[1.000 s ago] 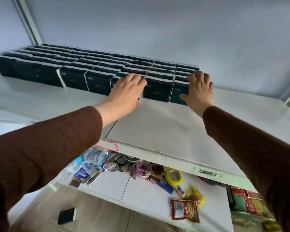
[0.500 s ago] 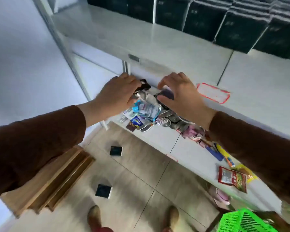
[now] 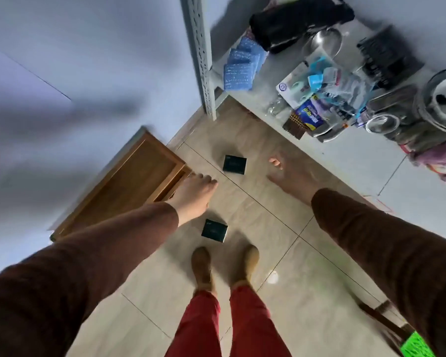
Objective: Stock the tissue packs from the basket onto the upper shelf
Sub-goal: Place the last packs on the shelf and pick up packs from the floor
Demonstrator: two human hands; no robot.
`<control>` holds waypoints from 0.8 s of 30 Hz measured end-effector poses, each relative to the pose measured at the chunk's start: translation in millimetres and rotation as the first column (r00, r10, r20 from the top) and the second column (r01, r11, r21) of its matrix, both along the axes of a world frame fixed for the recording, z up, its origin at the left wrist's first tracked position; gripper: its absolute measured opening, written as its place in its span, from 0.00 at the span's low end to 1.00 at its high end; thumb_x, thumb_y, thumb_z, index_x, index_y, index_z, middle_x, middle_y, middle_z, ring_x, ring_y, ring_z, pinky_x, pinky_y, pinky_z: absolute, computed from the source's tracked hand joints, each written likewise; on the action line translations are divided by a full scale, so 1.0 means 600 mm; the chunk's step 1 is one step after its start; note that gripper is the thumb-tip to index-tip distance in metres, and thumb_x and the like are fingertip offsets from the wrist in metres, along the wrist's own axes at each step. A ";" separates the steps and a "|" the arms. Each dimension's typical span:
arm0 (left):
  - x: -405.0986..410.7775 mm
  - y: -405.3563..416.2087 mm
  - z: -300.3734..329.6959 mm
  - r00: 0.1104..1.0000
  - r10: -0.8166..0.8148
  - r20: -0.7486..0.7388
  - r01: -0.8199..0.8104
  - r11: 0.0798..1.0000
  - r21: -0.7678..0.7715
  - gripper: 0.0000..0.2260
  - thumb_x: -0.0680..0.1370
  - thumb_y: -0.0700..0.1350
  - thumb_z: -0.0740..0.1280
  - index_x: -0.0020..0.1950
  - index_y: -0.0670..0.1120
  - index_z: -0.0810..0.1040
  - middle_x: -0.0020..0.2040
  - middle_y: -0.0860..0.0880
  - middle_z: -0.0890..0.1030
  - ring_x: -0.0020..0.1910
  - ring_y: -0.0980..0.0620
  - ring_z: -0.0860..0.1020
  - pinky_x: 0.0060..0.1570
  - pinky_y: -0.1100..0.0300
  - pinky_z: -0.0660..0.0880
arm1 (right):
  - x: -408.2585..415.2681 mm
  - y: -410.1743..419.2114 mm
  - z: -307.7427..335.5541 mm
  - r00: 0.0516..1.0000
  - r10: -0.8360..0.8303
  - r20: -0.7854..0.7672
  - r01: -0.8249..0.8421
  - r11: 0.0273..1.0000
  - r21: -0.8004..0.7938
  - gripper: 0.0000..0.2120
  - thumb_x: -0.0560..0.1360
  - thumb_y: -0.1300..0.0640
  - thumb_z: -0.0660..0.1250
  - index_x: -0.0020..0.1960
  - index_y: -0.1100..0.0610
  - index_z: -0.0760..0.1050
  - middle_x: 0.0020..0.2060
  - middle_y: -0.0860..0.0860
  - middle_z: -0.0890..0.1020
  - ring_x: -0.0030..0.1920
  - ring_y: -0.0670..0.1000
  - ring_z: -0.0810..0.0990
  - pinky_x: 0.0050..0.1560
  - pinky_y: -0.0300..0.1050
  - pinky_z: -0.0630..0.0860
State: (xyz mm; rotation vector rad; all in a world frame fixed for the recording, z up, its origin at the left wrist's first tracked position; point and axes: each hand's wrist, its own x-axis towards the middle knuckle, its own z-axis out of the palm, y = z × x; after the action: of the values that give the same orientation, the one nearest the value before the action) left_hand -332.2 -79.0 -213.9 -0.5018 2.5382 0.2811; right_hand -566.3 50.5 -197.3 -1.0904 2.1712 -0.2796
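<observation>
Dark square tissue packs (image 3: pixel 234 164) lay unstocked on the tiled floor (image 3: pixel 281 253).
Left hand (image 3: pixel 195 195) and right hand (image 3: pixel 291 177) reached down, fingers loosely extended, holding nothing.

The right hand (image 3: pixel 291 177) is motion-blurred, its finger pose indistinct. The bright green plastic basket (image 3: pixel 416 346) is cut off at the lower right corner, contents unseen. The round glass-lidded steel pot (image 3: pixel 442 101) is cropped by the right edge. Print on the two dark square packs (image 3: pixel 234 164) on the floor is too small to read.
</observation>
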 end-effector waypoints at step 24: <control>0.135 0.081 -0.908 0.964 -0.010 0.267 -0.064 0.962 0.264 0.34 0.64 0.48 0.78 0.65 0.45 0.67 0.60 0.46 0.73 0.56 0.45 0.74 0.51 0.50 0.73 | -0.026 -0.213 -0.942 0.995 0.043 -0.087 -0.022 0.973 0.228 0.50 0.61 0.52 0.82 0.74 0.56 0.56 0.66 0.60 0.65 0.64 0.63 0.68 0.62 0.57 0.71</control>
State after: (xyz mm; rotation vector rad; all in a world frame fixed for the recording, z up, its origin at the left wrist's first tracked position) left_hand -251.4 -30.5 -759.0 -0.4352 2.1897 0.5264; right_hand -582.0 -77.3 -762.6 -1.0241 2.1997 0.0350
